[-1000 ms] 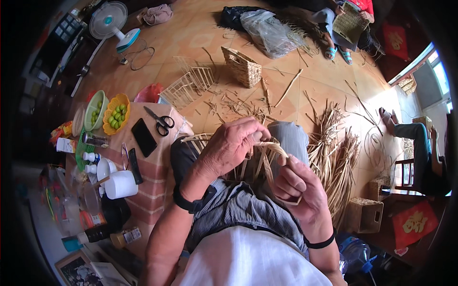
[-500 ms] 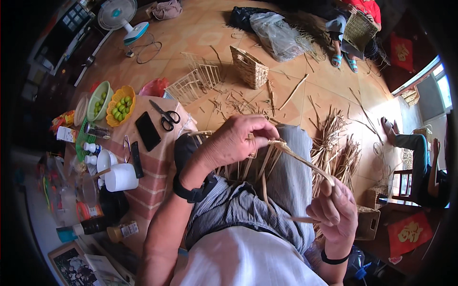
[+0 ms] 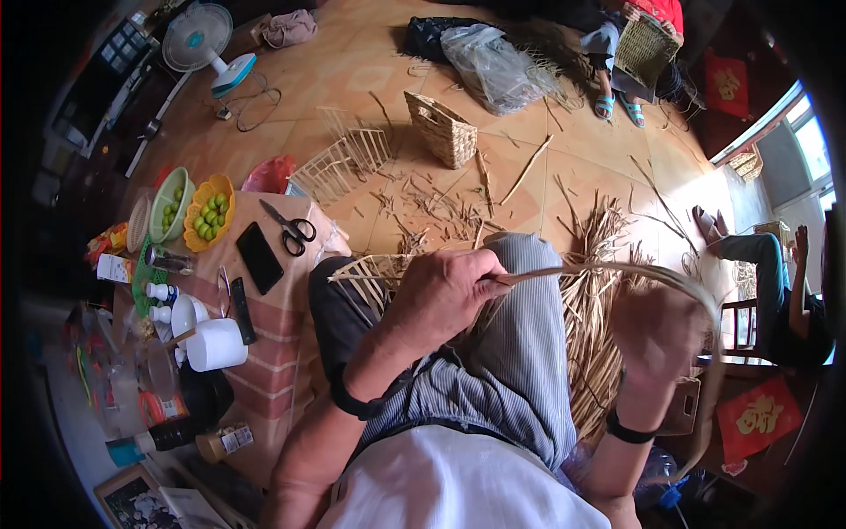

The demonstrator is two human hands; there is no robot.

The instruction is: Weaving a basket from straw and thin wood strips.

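My left hand [image 3: 448,289] is above my lap, thumb and fingers pinched on the end of a long tan strip of dried plant fibre [image 3: 608,266]. From there the strip arcs over to the right and hangs down past my right wrist. Beneath the arc my right hand [image 3: 661,331] is raised and smeared by motion, so its fingers cannot be made out. A wooden basket frame [image 3: 357,271] rests on my lap, partly hidden by my left hand and arm.
Bundles of dried stalks [image 3: 592,326] lie beside my right knee. On the left table [image 3: 278,322] are scissors [image 3: 291,231], a phone [image 3: 260,257] and fruit bowls. A woven basket [image 3: 445,132] stands ahead among scraps. Two other people sit at the right, one holding a basket [image 3: 646,48].
My right hand has moved up and to the right, and the strip now bows out in a wide arc. My left hand has lowered slightly, still pinching. The whole view has shifted a little.
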